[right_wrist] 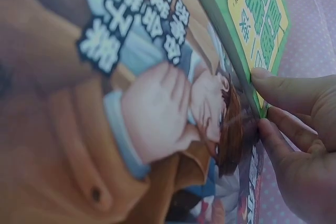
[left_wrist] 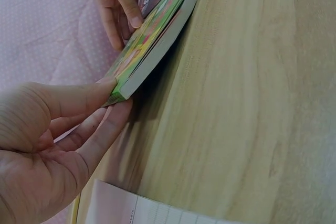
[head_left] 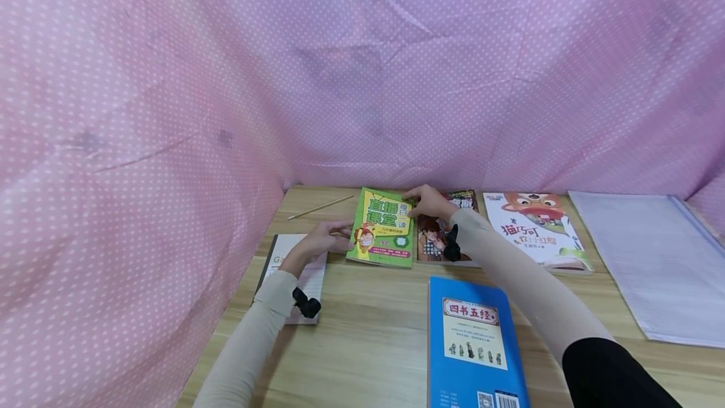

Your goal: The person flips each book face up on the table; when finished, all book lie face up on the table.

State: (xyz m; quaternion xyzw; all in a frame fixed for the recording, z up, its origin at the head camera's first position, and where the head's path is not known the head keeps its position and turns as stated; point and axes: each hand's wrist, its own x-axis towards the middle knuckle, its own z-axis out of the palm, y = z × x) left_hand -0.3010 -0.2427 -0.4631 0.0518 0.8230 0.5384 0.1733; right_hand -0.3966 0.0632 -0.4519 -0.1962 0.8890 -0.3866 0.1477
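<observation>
A green and yellow book (head_left: 382, 228) is held by both hands, slightly tilted, over the table's back middle. My left hand (head_left: 323, 245) pinches its left edge; in the left wrist view the thumb lies on the cover and the fingers sit beneath a corner. At the upper right edge, my right hand (head_left: 432, 202) pinches the book between thumb and fingers, as the right wrist view shows. A dark book with a cartoon figure in brown (right_wrist: 157, 114) lies just right of the green one, partly hidden under the right hand and forearm.
A notebook (head_left: 308, 282) lies under the left wrist, with a thin stick (head_left: 320, 207) behind it. A white picture book (head_left: 532, 228) and a pale cloth-like sheet (head_left: 646, 257) are at the right. A blue book (head_left: 472, 389) lies in front. Pink dotted cloth (head_left: 362, 80) encloses the table.
</observation>
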